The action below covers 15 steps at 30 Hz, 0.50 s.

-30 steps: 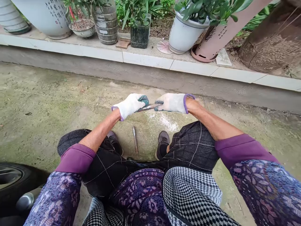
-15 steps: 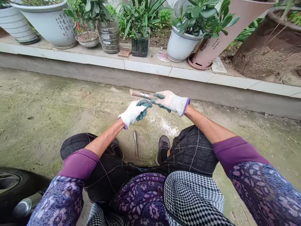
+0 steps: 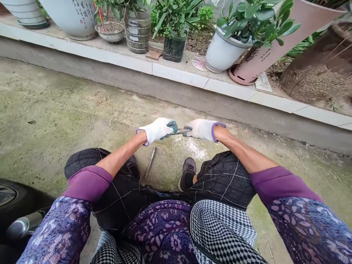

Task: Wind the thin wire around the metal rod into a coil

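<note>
Head view: the gloved left hand (image 3: 161,129) and right hand (image 3: 200,129) each pinch a slim rod (image 3: 180,131) in their fingers, above the floor (image 3: 55,121). On the ledge (image 3: 178,75) beyond, a white pot (image 3: 223,55) and a square container (image 3: 173,49) hold leafy plants (image 3: 258,18); a shallow bowl (image 3: 110,36) holds gravel (image 3: 113,27).

White knit gloves (image 3: 156,131) (purple-edged, green-tipped), purple-cuffed floral sleeves (image 3: 62,220), black checked trousers (image 3: 220,176), houndstooth cloth (image 3: 214,231), grey shoes (image 3: 189,165)

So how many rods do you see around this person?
2. One rod is held by the left hand and right hand, which cover most of it; the other rod lies on the ground between the shoes. More could be hidden.
</note>
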{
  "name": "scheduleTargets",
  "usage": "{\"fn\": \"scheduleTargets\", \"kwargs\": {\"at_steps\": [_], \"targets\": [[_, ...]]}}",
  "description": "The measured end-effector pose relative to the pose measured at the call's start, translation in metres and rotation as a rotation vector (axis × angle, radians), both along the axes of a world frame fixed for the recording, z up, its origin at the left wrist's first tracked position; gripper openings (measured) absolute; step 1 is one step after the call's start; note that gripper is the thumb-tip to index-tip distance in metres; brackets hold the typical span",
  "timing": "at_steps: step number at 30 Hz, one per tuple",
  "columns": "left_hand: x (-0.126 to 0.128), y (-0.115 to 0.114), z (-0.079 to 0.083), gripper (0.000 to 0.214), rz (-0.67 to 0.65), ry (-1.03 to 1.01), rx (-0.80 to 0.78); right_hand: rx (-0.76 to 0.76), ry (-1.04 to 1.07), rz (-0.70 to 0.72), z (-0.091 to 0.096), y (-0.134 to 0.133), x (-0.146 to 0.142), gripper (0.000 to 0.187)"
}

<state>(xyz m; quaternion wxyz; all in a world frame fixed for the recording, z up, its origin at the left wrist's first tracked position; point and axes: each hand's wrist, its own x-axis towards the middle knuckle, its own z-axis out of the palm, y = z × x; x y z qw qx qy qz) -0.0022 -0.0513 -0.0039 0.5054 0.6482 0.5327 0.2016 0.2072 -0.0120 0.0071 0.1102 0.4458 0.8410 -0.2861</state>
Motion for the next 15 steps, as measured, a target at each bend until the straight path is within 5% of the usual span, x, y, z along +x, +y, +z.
{"fn": "scheduleTargets", "kwargs": {"at_steps": [4,6,10,15], "targets": [[0.01,-0.003,-0.006,0.009,0.096,-0.142,-0.099,0.27,-0.07,-0.126,0.008,0.012,-0.003,0.018],[0.009,0.001,-0.007,0.013,0.113,-0.24,-0.109,0.289,0.021,-0.216,0.021,0.012,-0.003,0.021],[0.002,0.007,-0.004,0.017,0.07,-0.323,-0.091,-0.052,0.404,-0.391,0.042,0.0,-0.004,0.03],[-0.009,0.013,-0.002,0.015,-0.058,-0.181,-0.036,-0.537,0.501,-0.189,0.041,-0.013,0.002,0.045]]}}
